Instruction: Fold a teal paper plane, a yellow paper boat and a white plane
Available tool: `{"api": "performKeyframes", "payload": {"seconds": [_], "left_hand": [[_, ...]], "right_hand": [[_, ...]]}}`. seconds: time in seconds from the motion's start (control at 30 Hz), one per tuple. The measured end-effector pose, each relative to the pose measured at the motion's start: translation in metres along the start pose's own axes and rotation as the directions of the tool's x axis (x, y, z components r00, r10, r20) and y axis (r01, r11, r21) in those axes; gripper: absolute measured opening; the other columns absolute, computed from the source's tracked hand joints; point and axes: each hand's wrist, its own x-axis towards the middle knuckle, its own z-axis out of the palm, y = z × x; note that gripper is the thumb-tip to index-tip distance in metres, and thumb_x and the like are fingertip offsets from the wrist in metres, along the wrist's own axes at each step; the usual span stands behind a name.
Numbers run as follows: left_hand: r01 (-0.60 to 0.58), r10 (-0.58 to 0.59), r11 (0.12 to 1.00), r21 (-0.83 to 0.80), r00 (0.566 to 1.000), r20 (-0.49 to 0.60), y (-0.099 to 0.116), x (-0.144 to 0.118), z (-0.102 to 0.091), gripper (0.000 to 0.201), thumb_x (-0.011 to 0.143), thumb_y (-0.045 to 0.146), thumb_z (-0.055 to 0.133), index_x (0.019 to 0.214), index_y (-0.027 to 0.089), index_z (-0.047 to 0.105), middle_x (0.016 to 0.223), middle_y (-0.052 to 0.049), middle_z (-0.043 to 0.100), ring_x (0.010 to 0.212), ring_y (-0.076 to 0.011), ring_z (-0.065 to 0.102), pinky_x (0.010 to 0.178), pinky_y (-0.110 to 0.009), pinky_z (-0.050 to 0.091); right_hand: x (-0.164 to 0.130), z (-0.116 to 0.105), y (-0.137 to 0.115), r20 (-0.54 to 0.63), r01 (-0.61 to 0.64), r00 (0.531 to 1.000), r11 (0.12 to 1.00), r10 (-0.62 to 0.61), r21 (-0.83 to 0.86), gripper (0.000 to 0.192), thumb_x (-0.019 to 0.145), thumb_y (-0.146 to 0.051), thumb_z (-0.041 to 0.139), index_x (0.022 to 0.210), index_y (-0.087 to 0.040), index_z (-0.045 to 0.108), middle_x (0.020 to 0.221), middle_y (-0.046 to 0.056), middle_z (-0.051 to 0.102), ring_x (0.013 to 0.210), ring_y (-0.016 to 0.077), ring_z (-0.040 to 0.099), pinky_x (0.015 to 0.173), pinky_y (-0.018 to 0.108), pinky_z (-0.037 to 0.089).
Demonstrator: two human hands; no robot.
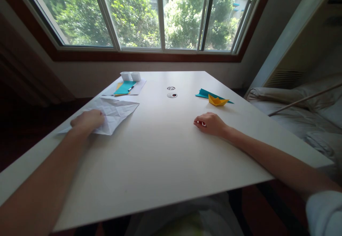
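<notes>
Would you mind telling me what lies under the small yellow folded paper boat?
The yellow folded paper boat sits on a teal paper sheet on the white table; the sheet's covered part is hidden.

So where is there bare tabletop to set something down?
Bare patches: between the left hand on the creased white sheet and the right hand, and the near edge. Crowded: far-left paper stack; yellow paper boat far right.
</notes>
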Motion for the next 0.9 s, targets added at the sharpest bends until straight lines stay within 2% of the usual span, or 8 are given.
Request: {"api": "performKeyframes", "payload": {"seconds": [0.13,0.3,0.4,0.43,0.5,0.63,0.73,0.9], "left_hand": [[-0.078,0.078,0.997,0.002,0.997,0.029,0.025,-0.011,-0.001,0.045,0.082,0.048,0.036,0.101,0.014,0.059,0.09,-0.011,0.062,0.088,-0.0319,0.055,0.065,-0.04,0.043],[-0.314,0.314,0.949,-0.004,0.948,0.045,0.086,-0.046,0.007,0.042,0.085,0.04,0.033,0.104,0.016,0.062,0.11,-0.016,0.06,0.096,-0.0329,0.056,0.075,-0.042,0.042],[-0.507,0.507,0.862,-0.006,0.861,0.03,0.123,-0.084,0.012,0.039,0.084,0.04,0.036,0.111,0.025,0.06,0.114,-0.01,0.059,0.103,-0.0288,0.054,0.083,-0.039,0.04],[-0.604,0.604,0.797,0.025,0.797,0.008,0.132,-0.098,0.014,0.04,0.084,0.04,0.037,0.114,0.024,0.058,0.113,-0.01,0.058,0.103,-0.0283,0.054,0.083,-0.039,0.04],[-0.69,0.692,0.721,0.067,0.721,-0.031,0.147,-0.126,0.015,0.04,0.084,0.04,0.039,0.116,0.025,0.057,0.108,-0.01,0.059,0.1,-0.0266,0.054,0.083,-0.038,0.04],[-0.722,0.728,0.685,0.097,0.676,-0.109,0.16,-0.16,0.013,0.039,0.082,0.046,0.045,0.109,0.024,0.061,0.099,-0.011,0.061,0.095,-0.0293,0.053,0.08,-0.041,0.04],[-0.785,0.785,0.617,0.056,0.608,-0.118,0.158,-0.16,0.012,0.036,0.082,0.045,0.047,0.108,0.026,0.062,0.096,-0.009,0.061,0.093,-0.0281,0.053,0.08,-0.042,0.041],[-0.916,0.916,0.395,-0.067,0.398,-0.054,0.143,-0.131,0.013,0.035,0.081,0.046,0.053,0.112,0.033,0.059,0.128,-0.005,0.048,0.12,-0.0265,0.04,0.096,-0.038,0.034]], "right_hand": [[-0.002,-0.004,-0.001,-0.034,0.021,0.999,1.0,-0.021,0.016,0.02,0.084,-0.025,0.046,0.081,-0.018,0.064,0.069,0.002,0.065,0.06,0.0126,0.056,0.066,0.026,0.039],[0.001,-0.005,-0.006,-0.148,0.099,0.985,0.994,-0.093,0.034,0.019,0.086,-0.026,0.045,0.085,-0.018,0.063,0.088,0.007,0.066,0.074,0.0158,0.058,0.07,0.029,0.04],[0.003,-0.005,-0.012,-0.17,0.16,0.974,0.985,-0.148,0.059,0.019,0.087,-0.026,0.045,0.088,-0.019,0.062,0.094,0.007,0.066,0.084,0.0175,0.058,0.075,0.031,0.041],[0.003,-0.005,-0.013,-0.167,0.175,0.973,0.982,-0.161,0.069,0.019,0.088,-0.026,0.045,0.089,-0.019,0.063,0.095,0.007,0.066,0.086,0.0176,0.059,0.077,0.032,0.041],[0.002,-0.005,-0.017,-0.147,0.189,0.974,0.978,-0.174,0.093,0.02,0.088,-0.029,0.046,0.09,-0.019,0.063,0.097,0.006,0.066,0.09,0.0179,0.059,0.08,0.033,0.041],[0.002,-0.006,-0.022,-0.016,0.179,0.984,0.977,-0.178,0.12,0.024,0.086,-0.039,0.049,0.094,-0.022,0.064,0.105,0.005,0.066,0.098,0.0195,0.058,0.086,0.035,0.04],[0.001,-0.006,-0.024,0.096,0.139,0.984,0.983,-0.15,0.118,0.034,0.081,-0.046,0.054,0.104,-0.022,0.062,0.11,0.005,0.064,0.102,0.0217,0.057,0.088,0.037,0.041],[0.001,-0.008,-0.021,0.201,0.112,0.97,0.987,-0.133,0.113,0.047,0.079,-0.052,0.052,0.115,-0.022,0.057,0.12,0.006,0.059,0.106,0.0224,0.056,0.089,0.036,0.041]]}}
